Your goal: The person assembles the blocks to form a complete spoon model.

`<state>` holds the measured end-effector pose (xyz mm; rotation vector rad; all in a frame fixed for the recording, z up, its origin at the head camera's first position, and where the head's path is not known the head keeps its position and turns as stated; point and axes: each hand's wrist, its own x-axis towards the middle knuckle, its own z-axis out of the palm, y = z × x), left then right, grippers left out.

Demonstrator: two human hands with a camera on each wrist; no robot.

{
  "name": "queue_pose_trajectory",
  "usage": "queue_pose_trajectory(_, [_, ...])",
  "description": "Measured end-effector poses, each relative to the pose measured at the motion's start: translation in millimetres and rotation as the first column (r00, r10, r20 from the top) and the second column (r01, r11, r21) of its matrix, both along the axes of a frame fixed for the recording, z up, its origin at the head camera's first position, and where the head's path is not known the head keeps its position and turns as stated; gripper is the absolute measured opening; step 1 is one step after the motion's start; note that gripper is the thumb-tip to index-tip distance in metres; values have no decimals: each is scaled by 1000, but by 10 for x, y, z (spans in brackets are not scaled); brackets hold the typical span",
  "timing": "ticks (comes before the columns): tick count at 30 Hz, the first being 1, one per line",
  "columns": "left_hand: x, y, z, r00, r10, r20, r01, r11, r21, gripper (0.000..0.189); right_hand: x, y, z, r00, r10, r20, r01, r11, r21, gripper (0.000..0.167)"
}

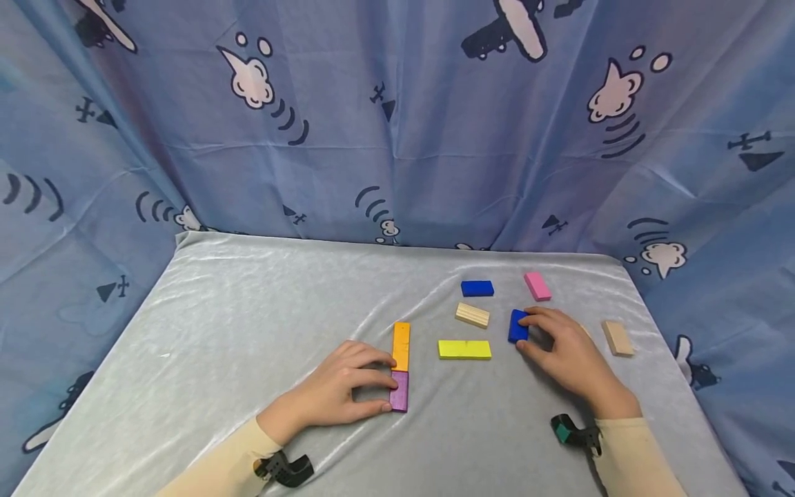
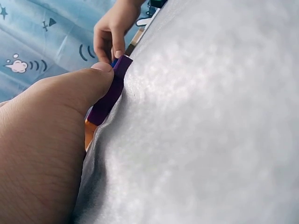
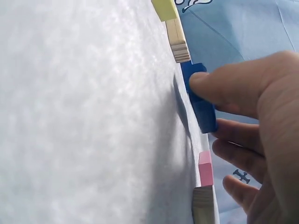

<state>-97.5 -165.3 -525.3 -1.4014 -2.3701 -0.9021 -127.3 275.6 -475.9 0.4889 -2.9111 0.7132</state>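
My left hand holds a purple block, thumb by its near end and fingertips along its left side. An orange block lies end to end with the purple one, and one fingertip reaches the joint between them. My right hand pinches a blue block between thumb and index finger. In the right wrist view the thumb presses on this blue block, with the other fingers beyond it. A yellow block lies flat between the two hands.
Behind the yellow block are a ridged wooden block and a second blue block. A pink block lies beyond my right hand, a plain wooden block to its right. Pale cloth covers the table; a patterned curtain hangs behind.
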Motion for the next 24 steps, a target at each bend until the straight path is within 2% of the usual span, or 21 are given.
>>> queue_pose_trajectory(4, [0, -1, -11, 1000, 0, -9, 0, 1000, -5, 28, 35, -87, 63, 999, 25, -34, -25, 1000, -17, 39])
queue_pose_trajectory(7, [0, -3, -6, 1000, 1, -13, -1, 1000, -4, 29, 62, -181, 122, 992, 74, -104, -78, 996, -36, 39])
queue_pose_trajectory(13, [3, -6, 13, 1000, 0, -12, 0, 1000, -11, 29, 104, -377, 223, 951, 185, -248, -200, 979, -36, 42])
queue_pose_trajectory(24, [4, -12, 12, 1000, -9, -12, 9, 1000, -6, 29, 296, -774, 335, 893, 344, -291, -364, 931, -17, 48])
